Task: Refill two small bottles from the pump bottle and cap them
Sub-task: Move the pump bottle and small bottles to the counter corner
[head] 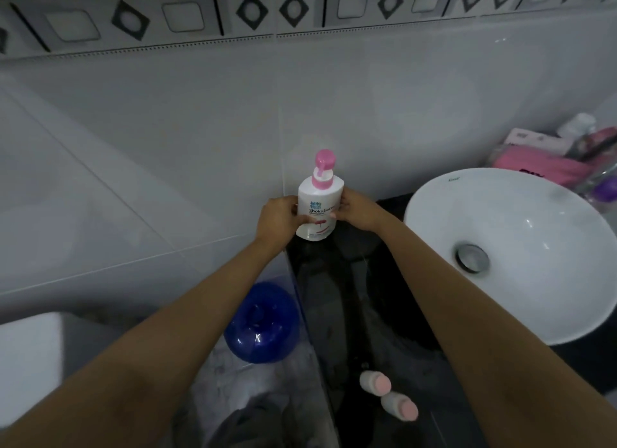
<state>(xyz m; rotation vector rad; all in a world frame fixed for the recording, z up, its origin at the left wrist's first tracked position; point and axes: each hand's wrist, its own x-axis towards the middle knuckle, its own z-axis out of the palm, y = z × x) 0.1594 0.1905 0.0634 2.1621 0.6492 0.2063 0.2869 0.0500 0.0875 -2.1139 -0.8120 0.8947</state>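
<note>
Both hands, left [278, 218] and right [355, 210], clasp the upright pump bottle [319, 207] at twelve o'clock on the black tabletop [384, 300], likely steadying it; two small bottles [389, 396], pink-capped, wait at six o'clock.

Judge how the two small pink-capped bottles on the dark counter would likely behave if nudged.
The small bottles look round and short, so they may tip, then roll on the glossy counter. They are probably light for their size, being plastic-looking. Both stand near the counter's front, so a push could send them off.
</note>
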